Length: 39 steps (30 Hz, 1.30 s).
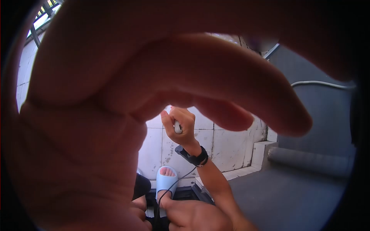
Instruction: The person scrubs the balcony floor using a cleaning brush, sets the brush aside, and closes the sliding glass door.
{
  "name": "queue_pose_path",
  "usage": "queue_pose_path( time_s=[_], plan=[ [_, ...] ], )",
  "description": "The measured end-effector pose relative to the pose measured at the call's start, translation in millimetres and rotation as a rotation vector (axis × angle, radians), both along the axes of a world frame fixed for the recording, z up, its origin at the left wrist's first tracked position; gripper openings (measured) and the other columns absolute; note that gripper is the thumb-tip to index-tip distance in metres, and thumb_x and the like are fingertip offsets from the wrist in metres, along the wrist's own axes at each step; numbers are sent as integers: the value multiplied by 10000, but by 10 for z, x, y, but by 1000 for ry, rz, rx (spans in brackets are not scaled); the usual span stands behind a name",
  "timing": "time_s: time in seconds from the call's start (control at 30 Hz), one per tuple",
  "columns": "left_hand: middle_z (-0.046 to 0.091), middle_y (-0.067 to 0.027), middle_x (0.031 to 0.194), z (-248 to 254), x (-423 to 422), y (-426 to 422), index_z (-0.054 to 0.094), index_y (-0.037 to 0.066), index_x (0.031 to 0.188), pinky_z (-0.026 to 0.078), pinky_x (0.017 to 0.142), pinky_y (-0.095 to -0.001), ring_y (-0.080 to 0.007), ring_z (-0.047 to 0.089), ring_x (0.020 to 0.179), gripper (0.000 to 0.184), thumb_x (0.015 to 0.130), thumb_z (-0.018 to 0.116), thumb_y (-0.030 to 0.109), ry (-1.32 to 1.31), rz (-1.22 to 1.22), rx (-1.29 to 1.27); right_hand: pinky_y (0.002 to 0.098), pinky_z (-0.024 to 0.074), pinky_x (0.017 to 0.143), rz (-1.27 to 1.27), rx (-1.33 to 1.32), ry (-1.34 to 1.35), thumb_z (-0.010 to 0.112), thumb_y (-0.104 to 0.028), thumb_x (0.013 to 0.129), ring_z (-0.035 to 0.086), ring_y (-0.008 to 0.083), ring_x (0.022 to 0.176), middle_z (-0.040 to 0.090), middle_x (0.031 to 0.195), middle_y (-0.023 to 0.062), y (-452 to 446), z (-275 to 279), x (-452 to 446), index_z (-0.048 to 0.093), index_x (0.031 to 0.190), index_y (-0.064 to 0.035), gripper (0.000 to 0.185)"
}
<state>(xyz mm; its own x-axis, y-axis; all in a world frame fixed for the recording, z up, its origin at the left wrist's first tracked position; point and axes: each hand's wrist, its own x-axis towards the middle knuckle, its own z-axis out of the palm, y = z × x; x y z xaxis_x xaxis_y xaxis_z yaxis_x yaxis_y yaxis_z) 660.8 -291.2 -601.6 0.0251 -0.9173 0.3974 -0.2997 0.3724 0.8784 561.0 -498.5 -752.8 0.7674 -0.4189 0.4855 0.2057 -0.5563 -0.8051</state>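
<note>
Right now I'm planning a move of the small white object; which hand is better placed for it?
Probably the right hand: it grips the small white object above the tiled floor, while the left hand is close to the camera.

White object [177, 127], black wristband [199, 157], pale-blue slipper [166, 183]

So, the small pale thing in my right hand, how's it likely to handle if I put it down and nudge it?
The pale object could roll or rock, since its visible end looks rounded. It's probably fairly light, as it looks small enough for your right hand to wrap around. Most of it is hidden, so I can't judge stiffness.
</note>
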Motion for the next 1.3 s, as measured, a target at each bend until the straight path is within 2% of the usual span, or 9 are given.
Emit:
queue_pose_path(
  time_s=[0.1, 0.17, 0.23, 0.53, 0.97, 1.1, 1.13, 1.27, 1.3],
  plan=[
    [632, -200, 1151, -173, -26, 1206, 473, -95, 1273, 531, 849, -367, -309, 667, 941, 669, 978, 490, 505, -32, -155, 95, 332, 326, 562, 34, -39, -92, 705, 28, 782, 372, 218, 563, 399, 565, 62, -27, -66, 38, 369, 581, -68, 403],
    [633, -201, 1152, 170, -269, -82, 492, -96, 1257, 532, 848, -366, -313, 669, 942, 633, 986, 497, 475, -54, -269, 167, 340, 443, 665, 35, -37, -64, 682, 31, 805, 388, 206, 544, 416, 560, 62, -24, -86, 21, 434, 589, -56, 341],
    [633, -201, 1154, 46, 206, 600, 511, -98, 1241, 534, 847, -365, -317, 670, 942, 596, 994, 505, 445, -81, -384, 230, 338, 442, 658, 39, -27, -62, 688, 28, 803, 391, 212, 546, 414, 560, 60, -9, -64, 26, 433, 590, -57, 343],
    [637, -204, 1160, 550, -257, -306, 587, -102, 1177, 540, 842, -362, -333, 676, 944, 455, 1028, 536, 325, -153, -818, 476, 332, 426, 627, 54, -68, -59, 702, 31, 792, 393, 220, 558, 392, 569, 76, -32, -73, 36, 396, 582, -55, 380],
    [683, -187, 1030, 479, 38, -119, 590, -75, 1138, 573, 771, -342, -289, 700, 887, 291, 1002, 568, 182, -599, 192, 92, 349, 319, 555, 41, -36, -91, 706, 20, 777, 363, 210, 551, 387, 557, 55, -39, -16, 29, 383, 579, -74, 391],
    [697, -182, 989, 551, 219, -240, 590, -67, 1126, 583, 749, -337, -275, 707, 869, 244, 994, 578, 138, -748, 500, -70, 354, 400, 622, 7, -72, -126, 711, 12, 783, 394, 226, 561, 401, 569, 59, -34, -115, 19, 395, 588, -72, 381],
    [701, -180, 979, 566, 262, -280, 591, -65, 1123, 586, 744, -335, -272, 709, 865, 232, 992, 580, 127, -778, 575, -115, 396, 505, 800, 34, -80, 0, 690, -82, 877, 534, 227, 675, 578, 800, 128, -70, -208, -67, 565, 700, -49, 219],
    [715, -175, 939, 735, 430, -496, 591, -57, 1110, 596, 722, -329, -258, 716, 847, 188, 984, 590, 82, -889, 876, -309, 377, 481, 727, -209, -158, -23, 676, -147, 907, 487, 222, 598, 543, 703, 67, -53, 44, -69, 618, 805, -28, 167],
    [717, -153, 884, 332, 413, -657, 614, -45, 1038, 588, 712, -318, -236, 710, 803, 127, 962, 621, 57, -682, 991, -564, 372, 480, 686, -291, -127, 114, 678, -180, 913, 510, 230, 611, 542, 698, 87, -66, 113, -131, 633, 888, -18, 169]
  ],
)
